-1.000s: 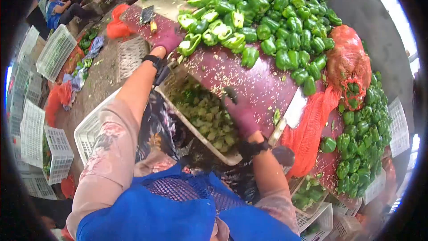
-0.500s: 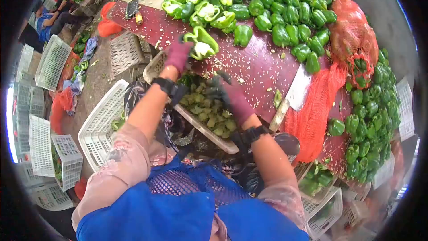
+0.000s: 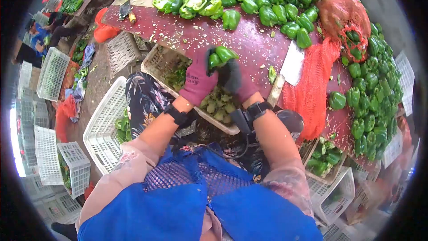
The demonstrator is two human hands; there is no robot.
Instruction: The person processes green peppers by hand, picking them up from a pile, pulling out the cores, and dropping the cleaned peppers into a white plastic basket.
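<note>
A green bell pepper piece [image 3: 221, 56], its skin side up, sits between my two gloved hands above the near edge of the red board. My left hand [image 3: 199, 78], in a maroon and dark glove, is closed around its left side. The fingers of my right hand [image 3: 236, 79] are closed against its lower right side, partly hidden. Beneath my hands is a long tray [image 3: 196, 117] of pale green pepper cores [image 3: 218, 105]. Cut peppers [image 3: 195, 2] lie open at the board's far side.
Whole peppers [image 3: 278, 13] are heaped beyond the red board [image 3: 178, 29]. A cleaver [image 3: 293, 64] lies to the right beside red netting [image 3: 312, 93] and a full mesh sack [image 3: 343, 9]. A small knife [image 3: 126, 10] rests at far left. A white crate [image 3: 104, 129] stands left; another person [image 3: 40, 38] sits farther off.
My left hand has drawn the open cut pepper piece away from the pile toward me. My right hand has risen from the tray, and both hands now meet at a pepper piece.
</note>
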